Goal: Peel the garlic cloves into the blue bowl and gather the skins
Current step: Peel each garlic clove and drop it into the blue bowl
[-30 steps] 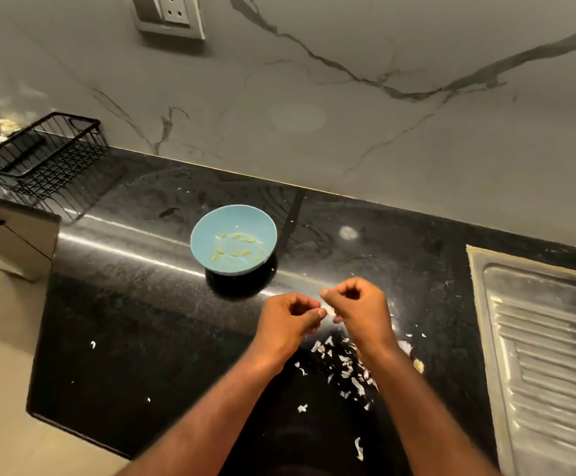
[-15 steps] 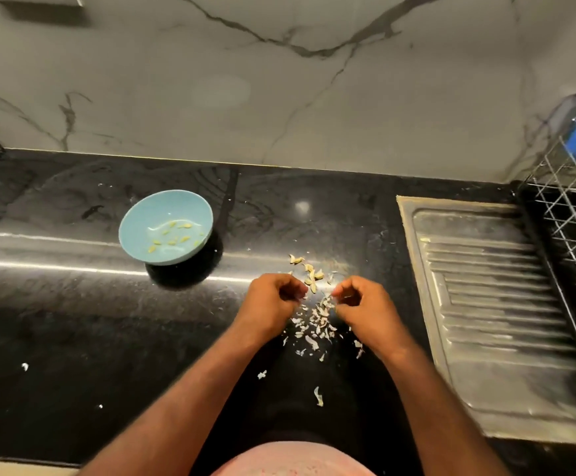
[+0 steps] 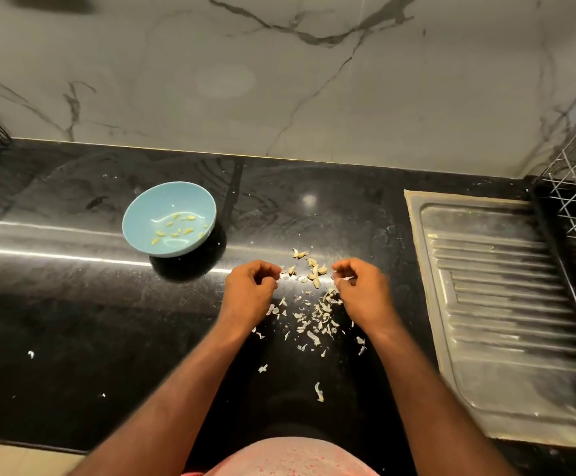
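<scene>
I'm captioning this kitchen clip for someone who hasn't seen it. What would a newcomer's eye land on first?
The pale litter of garlic skins on the black counter, mid-frame, between the left hand and right hand, both with curled fingers. Next, the blue bowl to the left holding a few peeled cloves, and the steel drainboard at the right.

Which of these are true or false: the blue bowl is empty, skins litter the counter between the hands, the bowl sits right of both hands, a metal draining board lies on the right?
The blue bowl is empty. False: peeled cloves lie in it.
Skins litter the counter between the hands. True.
The bowl sits right of both hands. False: it stands left of the left hand, apart from it.
A metal draining board lies right of the right hand. True.
</scene>
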